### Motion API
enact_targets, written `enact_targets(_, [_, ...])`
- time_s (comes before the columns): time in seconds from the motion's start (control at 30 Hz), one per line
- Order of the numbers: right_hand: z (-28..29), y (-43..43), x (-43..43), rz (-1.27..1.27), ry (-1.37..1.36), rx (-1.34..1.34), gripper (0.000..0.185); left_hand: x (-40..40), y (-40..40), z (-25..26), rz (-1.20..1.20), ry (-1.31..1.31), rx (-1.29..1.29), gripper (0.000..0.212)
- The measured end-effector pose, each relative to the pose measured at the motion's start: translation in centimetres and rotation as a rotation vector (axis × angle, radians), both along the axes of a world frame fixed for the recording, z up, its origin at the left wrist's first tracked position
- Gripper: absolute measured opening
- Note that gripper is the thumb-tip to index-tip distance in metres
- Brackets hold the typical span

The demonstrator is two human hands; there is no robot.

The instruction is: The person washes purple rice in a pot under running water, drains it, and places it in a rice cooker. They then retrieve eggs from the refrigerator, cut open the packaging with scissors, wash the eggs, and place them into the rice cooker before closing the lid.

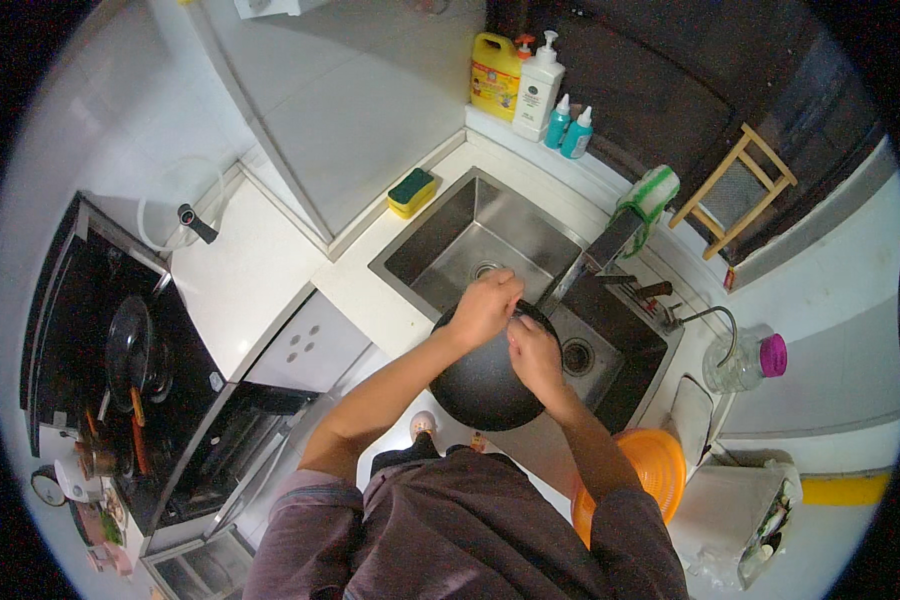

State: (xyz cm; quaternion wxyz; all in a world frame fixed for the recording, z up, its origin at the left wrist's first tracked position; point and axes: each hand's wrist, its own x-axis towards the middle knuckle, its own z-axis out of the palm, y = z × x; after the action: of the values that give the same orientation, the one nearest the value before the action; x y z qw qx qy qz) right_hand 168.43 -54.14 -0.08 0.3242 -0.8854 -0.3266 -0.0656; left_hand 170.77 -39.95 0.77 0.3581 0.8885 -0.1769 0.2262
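Note:
A dark, round-bottomed pan (493,384) is tilted over the front edge of a steel double-basin sink (450,214). Both hands meet at its far rim, where a handle seems to begin. My left hand (489,304) is curled into a fist there, and my right hand (534,351) is closed just beside it, a little nearer to me. The fingers hide what each one grips. A faucet (570,281) reaches over the divider between the basins, close beyond my hands.
A yellow-green sponge (412,193) lies left of the sink. Bottles (538,88) line the sill behind. A green-striped cloth (649,202) hangs by the faucet. An orange basket (664,465) and a purple-lidded jar (739,364) are at right, a stove (187,330) at left.

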Motion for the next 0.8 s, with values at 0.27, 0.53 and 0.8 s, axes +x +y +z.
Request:
enact_targets(0.27, [3.0, 1.2, 9.5, -0.164, 0.032, -0.18, 0.015, 7.9, 1.7, 4.0, -0.004, 0.109, 0.215, 0.01])
enact_targets(0.53, [-0.8, 0.0, 9.0, 0.1, 0.227, -0.064, 0.043, 6.2, 11.0, -5.2, -0.203, 0.793, -0.319, 0.043])
enact_targets(0.8, [-3.6, -3.4, 8.4, 0.005, 0.558, 0.129, 0.027, -1.1, 21.0, -16.0, -0.1, 1.391, -0.614, 0.029])
